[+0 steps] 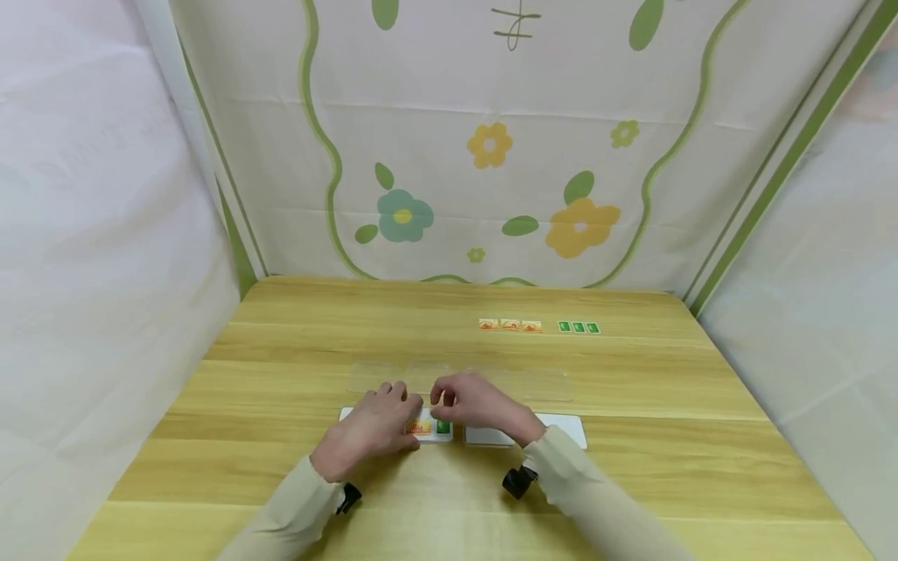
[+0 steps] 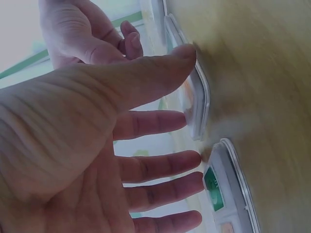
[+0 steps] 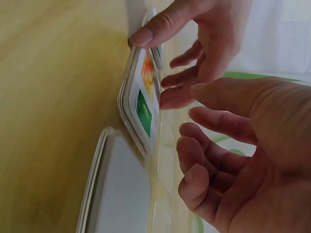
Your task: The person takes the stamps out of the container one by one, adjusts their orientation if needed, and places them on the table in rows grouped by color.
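A white rounded plate (image 1: 440,439) lies at the table's middle, bearing an orange picture sticker (image 1: 418,427) and a green sticker (image 1: 443,427). My left hand (image 1: 375,425) spans its left part, thumb pressing the near edge and straight index finger touching farther back. Under that hand, another white plate (image 2: 238,194) shows a green sticker (image 2: 214,188). Just above the stickered plate's right end hovers my right hand (image 1: 480,401), fingers loosely bent, with a gap between thumb and index finger and nothing visible in it. Plain white plates (image 1: 567,428) lie under and beside the right wrist.
Several clear rounded pieces (image 1: 547,385) form a row behind the plates. Toward the back right lie three orange stickers (image 1: 510,325) and three green stickers (image 1: 578,327). A printed curtain (image 1: 449,179) hangs behind the wooden table (image 1: 316,327), with white cloth at both sides.
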The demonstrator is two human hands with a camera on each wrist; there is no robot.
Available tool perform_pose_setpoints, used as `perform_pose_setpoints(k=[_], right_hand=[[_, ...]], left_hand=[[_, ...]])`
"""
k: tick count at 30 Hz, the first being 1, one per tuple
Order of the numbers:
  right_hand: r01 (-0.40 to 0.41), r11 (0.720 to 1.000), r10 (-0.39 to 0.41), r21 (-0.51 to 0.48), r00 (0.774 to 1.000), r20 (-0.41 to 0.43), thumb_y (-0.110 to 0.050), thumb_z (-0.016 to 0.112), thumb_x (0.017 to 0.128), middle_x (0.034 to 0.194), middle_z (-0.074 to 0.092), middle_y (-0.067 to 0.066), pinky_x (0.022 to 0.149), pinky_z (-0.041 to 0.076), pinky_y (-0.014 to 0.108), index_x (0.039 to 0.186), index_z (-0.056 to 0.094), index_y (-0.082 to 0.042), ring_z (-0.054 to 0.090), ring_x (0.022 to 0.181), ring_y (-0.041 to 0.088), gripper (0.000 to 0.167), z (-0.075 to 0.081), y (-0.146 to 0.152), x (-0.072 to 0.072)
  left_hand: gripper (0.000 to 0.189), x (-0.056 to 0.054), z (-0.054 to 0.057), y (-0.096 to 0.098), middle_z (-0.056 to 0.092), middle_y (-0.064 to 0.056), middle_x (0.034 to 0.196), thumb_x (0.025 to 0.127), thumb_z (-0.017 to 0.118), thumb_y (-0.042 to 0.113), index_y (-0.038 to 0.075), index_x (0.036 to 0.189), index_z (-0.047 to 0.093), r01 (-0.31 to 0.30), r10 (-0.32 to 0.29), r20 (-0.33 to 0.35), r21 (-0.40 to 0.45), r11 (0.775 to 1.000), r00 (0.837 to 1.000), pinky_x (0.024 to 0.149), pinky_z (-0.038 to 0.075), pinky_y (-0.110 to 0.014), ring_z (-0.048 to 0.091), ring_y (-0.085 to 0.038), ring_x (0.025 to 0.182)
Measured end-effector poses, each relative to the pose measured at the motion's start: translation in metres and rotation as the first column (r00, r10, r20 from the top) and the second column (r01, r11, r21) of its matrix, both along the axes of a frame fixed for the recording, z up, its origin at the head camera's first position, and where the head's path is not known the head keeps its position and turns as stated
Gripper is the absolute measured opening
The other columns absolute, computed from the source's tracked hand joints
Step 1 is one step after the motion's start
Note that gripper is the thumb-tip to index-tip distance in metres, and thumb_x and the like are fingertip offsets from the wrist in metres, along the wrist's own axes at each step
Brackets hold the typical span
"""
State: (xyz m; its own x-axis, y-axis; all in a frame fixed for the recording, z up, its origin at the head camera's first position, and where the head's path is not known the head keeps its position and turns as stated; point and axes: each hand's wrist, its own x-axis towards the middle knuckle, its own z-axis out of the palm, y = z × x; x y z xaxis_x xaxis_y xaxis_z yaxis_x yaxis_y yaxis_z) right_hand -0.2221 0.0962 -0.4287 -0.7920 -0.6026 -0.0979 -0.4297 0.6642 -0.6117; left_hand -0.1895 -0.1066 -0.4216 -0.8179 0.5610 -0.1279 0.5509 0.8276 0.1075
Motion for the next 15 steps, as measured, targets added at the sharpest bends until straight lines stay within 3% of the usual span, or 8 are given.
perform_pose_setpoints(k=[7, 15], right_hand=[[-0.008, 1.0, 0.008, 0.029, 1.0, 0.001, -0.022, 0.069, 0.091, 0.077, 0.062, -0.006, 0.061, 0.045, 0.021, 0.101, 0.068, -0.015, 0.053, 0.064, 0.005, 0.013, -0.006, -0.009, 0.004], [-0.011, 0.997, 0.012, 0.074, 1.0, -0.015, -0.024, 0.071, 0.089, 0.069, 0.058, -0.006, 0.055, 0.041, 0.022, 0.104, 0.069, -0.011, 0.048, 0.054, 0.006, 0.02, -0.012, -0.017, 0.005]], left_hand=[[0.043, -0.001, -0.002, -0.002, 0.051, -0.003, 0.096, 0.08, 0.079, 0.044, 0.014, 0.104, 0.058, -0.003, 0.003, 0.001, -0.004, 1.0, 1.0, 0.07, 0.042, -0.038, 0.046, -0.021, 0.084], [0.051, -0.003, 0.0, 0.0, 0.051, -0.003, 0.1, 0.079, 0.079, 0.046, 0.013, 0.113, 0.059, -0.013, 0.013, 0.022, -0.024, 1.0, 1.0, 0.071, 0.044, -0.037, 0.046, -0.02, 0.086]])
